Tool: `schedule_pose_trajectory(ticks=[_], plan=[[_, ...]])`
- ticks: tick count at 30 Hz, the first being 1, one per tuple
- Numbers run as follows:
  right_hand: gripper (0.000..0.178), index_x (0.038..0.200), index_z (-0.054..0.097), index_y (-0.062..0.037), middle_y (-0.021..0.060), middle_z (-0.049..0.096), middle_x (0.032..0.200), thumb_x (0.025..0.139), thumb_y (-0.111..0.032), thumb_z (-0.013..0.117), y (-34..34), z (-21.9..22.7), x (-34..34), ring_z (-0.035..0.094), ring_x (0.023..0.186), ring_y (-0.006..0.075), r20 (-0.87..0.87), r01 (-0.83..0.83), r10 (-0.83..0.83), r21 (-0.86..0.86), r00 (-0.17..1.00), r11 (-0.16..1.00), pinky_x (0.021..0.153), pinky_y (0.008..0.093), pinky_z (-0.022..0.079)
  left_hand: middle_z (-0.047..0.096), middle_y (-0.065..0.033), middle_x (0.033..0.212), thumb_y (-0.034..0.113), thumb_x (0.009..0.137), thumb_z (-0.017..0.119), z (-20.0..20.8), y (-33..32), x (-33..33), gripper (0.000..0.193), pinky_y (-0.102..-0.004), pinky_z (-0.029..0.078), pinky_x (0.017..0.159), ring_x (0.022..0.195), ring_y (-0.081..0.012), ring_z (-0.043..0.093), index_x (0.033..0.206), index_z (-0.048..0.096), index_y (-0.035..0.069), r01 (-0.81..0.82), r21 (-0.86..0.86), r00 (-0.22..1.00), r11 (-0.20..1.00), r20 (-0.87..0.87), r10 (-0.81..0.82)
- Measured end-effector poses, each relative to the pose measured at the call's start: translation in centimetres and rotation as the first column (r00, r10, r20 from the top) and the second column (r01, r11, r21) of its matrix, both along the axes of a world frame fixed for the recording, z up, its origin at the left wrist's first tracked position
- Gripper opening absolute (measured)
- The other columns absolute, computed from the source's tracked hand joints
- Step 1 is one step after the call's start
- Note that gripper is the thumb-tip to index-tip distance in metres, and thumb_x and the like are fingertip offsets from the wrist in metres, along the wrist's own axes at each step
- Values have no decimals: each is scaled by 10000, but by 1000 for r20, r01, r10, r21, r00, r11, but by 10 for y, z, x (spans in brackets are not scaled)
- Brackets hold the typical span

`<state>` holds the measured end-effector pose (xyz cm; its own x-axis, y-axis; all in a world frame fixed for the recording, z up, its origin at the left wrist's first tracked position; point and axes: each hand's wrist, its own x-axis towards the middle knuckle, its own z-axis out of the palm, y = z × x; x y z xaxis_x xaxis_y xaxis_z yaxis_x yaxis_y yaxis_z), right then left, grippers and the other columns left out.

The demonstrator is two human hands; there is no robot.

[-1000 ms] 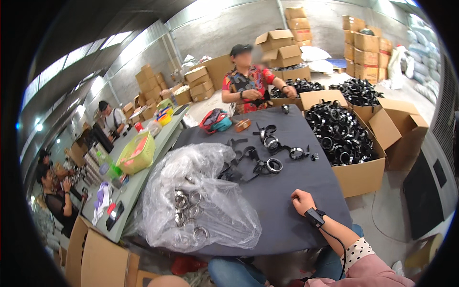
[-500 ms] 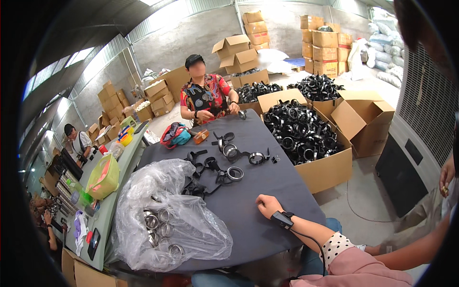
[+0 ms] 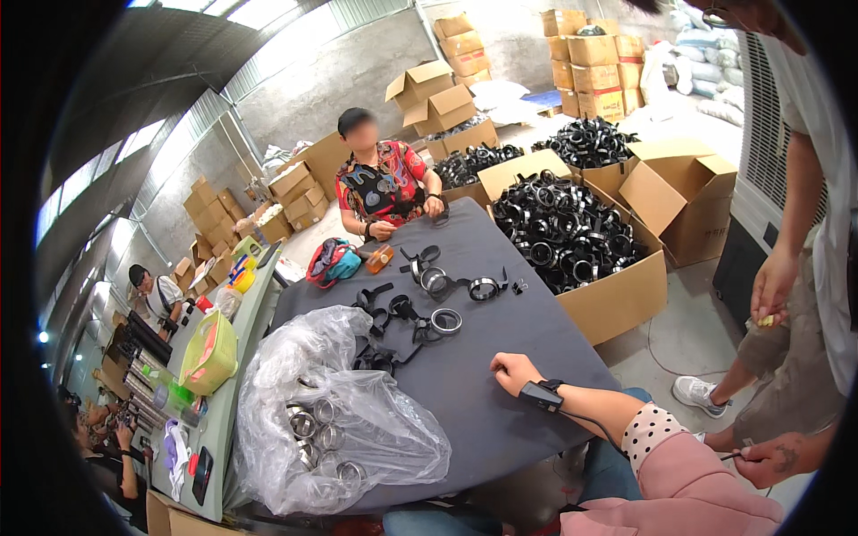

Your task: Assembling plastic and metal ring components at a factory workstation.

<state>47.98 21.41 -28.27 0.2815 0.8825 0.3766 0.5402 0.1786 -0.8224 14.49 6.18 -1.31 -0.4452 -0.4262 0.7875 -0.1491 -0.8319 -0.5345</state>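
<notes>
My right hand (image 3: pixel 517 372) rests on the dark grey cloth of the table (image 3: pixel 500 429), its fingers curled into a loose fist with nothing visible in them. A black device (image 3: pixel 542 394) with a cable is strapped to that wrist. My left hand does not show. Left of my right hand, apart from it, lie several black straps with metal rings, among them a silver ring (image 3: pixel 445 321) and another ring (image 3: pixel 483 288) farther back. A clear plastic bag (image 3: pixel 393 438) covers the near left of the table, with several metal rings (image 3: pixel 326 438) inside.
A seated person (image 3: pixel 384 183) works at the table's far end beside a red-and-teal cloth bundle (image 3: pixel 333 263). An open carton (image 3: pixel 617 308) heaped with black-strapped rings stands right of the table. Another person's hand (image 3: pixel 774 286) hangs at the right. A side table with a yellow-green basket (image 3: pixel 207 353) is left.
The whole view has shifted slightly. The standing person at the right has come further into view, one hand now near my right elbow. My right hand stays resting on the table.
</notes>
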Motion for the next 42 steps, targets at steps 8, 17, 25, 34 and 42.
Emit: schedule_pose_trajectory(ticks=[8,17,25,34,42], plan=[[149,925,612,-9,187,651,896,804,-63,545,-9,7,72,625,876,380,129,277,-280,39,951,960,772,436,512,633,-104,1045,190,770,734,-192,134,39,261,-396,469,843,993,-299,595,992,656,77,-875,-52,2,482,-995,-103],[113,870,622,-23,148,604,917,778,-72,582,-54,-7,124,590,902,345,300,365,-353,16,886,931,793,415,496,587,-142,1116,142,768,684,-269,149,30,250,-458,408,943,1086,-347,519,989,619,44,-954,-213,174,211,-966,-191],[78,818,608,-40,109,560,910,744,-65,601,-55,-5,104,543,922,304,567,323,-287,39,772,946,808,394,488,616,-156,1017,57,754,669,-267,151,27,186,-433,429,894,989,-348,556,924,604,19,-931,-327,296,160,-936,-190],[141,872,601,-23,60,628,787,882,-158,562,-43,9,116,589,647,147,-593,402,-405,-145,696,904,581,291,481,585,-165,1066,30,747,659,-266,151,29,309,-437,430,898,1033,-352,539,1045,577,7,-900,-432,400,63,-874,-276],[190,961,563,-79,41,581,806,935,-263,525,-40,86,79,559,681,149,-981,183,-101,-70,165,981,572,263,443,590,-159,1119,101,740,731,-180,115,130,410,-422,481,888,1034,-340,574,1127,605,59,-685,-342,215,643,-938,-271]])
